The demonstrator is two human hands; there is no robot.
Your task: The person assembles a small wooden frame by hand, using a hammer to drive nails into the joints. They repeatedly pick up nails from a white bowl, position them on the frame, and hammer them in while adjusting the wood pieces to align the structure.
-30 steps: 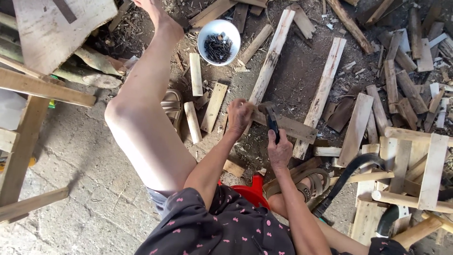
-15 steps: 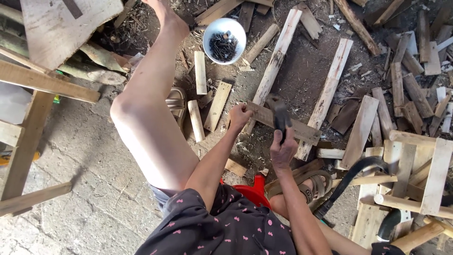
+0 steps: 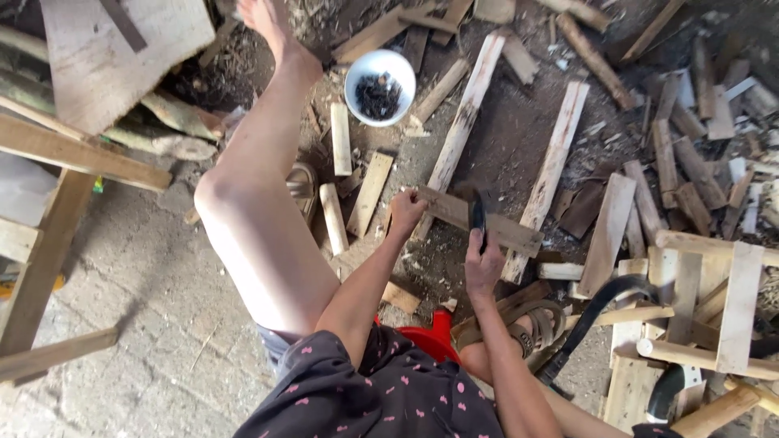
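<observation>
Figure: head view, seated worker over a dirt floor [image 3: 519, 138] littered with scrap wood. My left hand [image 3: 406, 212] is closed on the near end of a short weathered board [image 3: 479, 219], which lies slantwise at the centre, running from 9 o'clock down toward 3 o'clock across a longer pale plank [image 3: 462, 130]. My right hand [image 3: 484, 264] is wrapped narrow round the handle of a dark hammer [image 3: 477, 215], whose head sits at or just over the board's middle; I cannot tell whether it touches the wood.

Risks, as I judge them: the left fingers lie close to the hammer head, so a strike that drifts toward 9 o'clock could catch them. The board rests on uneven scrap, so it may rock or kick up under a blow. My bare left leg [image 3: 260, 219] stretches toward 12 o'clock just beside the work, exposed to splinters or loose nails.

A white bowl [image 3: 380, 87] of dark small pieces, likely nails, stands at 12 o'clock, well apart from both hands. A sandalled foot [image 3: 527, 324] rests at 5 o'clock.
</observation>
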